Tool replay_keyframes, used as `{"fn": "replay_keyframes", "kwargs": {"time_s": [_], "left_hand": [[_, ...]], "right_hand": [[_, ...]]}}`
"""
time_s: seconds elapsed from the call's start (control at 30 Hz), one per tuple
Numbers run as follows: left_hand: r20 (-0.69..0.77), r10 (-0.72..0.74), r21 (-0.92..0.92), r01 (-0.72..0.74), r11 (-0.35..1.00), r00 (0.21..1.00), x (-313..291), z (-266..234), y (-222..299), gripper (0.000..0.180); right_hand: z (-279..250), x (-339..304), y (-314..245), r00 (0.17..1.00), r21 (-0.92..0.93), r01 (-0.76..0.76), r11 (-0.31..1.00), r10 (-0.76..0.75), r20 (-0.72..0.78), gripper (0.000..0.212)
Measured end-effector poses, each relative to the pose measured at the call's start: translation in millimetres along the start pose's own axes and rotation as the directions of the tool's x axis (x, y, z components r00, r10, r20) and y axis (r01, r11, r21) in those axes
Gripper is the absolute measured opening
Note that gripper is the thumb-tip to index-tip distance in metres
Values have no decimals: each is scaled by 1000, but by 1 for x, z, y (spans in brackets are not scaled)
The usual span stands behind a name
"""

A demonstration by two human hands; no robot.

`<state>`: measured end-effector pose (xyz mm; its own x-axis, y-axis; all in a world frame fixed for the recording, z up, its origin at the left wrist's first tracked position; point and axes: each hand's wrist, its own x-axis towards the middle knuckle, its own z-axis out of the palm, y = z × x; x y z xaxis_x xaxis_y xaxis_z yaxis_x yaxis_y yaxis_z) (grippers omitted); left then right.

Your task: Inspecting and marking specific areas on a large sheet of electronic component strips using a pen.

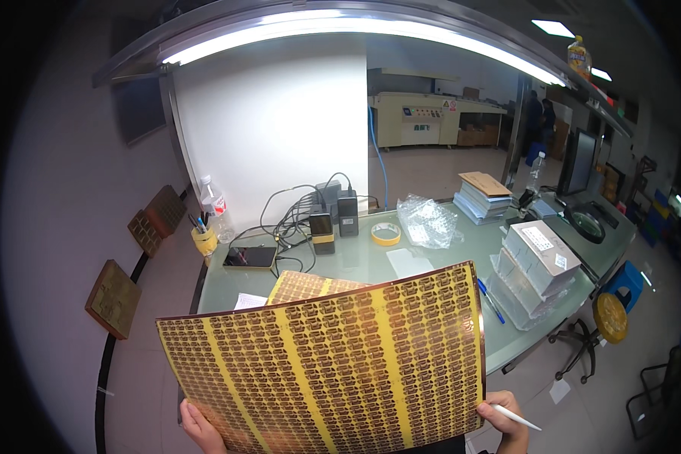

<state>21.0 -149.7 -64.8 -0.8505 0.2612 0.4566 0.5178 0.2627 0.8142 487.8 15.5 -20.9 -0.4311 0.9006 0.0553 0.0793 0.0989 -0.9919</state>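
Observation:
A large yellow circuit panel (333, 363), printed with rows of small dark copper patterns, is held up in front of me, tilted, and covers the near part of the table. My left hand (202, 428) grips its lower left edge, with the fingers partly hidden behind it. My right hand (505, 418) pinches the right edge near the lower corner. A white pen-like stick (517, 418) is held in that same hand, pointing outward to the right. Beyond the panel's top edge, another yellow patterned panel (310, 286) lies on the table, partly covered.
On the green tabletop (340, 265) stand a tape roll (386, 234), crumpled bubble wrap (429, 222), black devices with tangled cables (322, 231), a dark phone-like slab (250, 257) and a blue pen (490, 300). Stacked boxes (541, 257) sit at right, a stool (610, 318) beyond.

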Motion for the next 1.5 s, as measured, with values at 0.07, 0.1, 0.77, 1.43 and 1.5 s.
{"fn": "replay_keyframes", "kwargs": {"time_s": [0.07, 0.1, 0.77, 1.43, 1.5], "left_hand": [[-15, -56, 25, 56, 998, 998, -1, 1, -5, 34], [-53, -7, -3, 7, 1000, 999, -1, 3, -11, 35], [10, 101, -50, -101, 994, 995, -6, -5, 31, 37], [63, 187, -87, -181, 980, 980, -3, 1, 13, 34], [62, 172, -45, -170, 984, 983, -3, -9, 0, 34]], "right_hand": [[3, 1, -2, 1000, -3, -10, 1000, 10, -17, 30], [5, 2, -2, 999, -5, -20, 1000, 20, -32, 30], [-5, -1, 8, 997, 4, -65, 998, 65, 48, 27], [21, -1, -8, 987, 130, -22, 991, 42, -158, 27], [21, 2, -1, 990, 127, -29, 991, 46, -131, 27]]}}
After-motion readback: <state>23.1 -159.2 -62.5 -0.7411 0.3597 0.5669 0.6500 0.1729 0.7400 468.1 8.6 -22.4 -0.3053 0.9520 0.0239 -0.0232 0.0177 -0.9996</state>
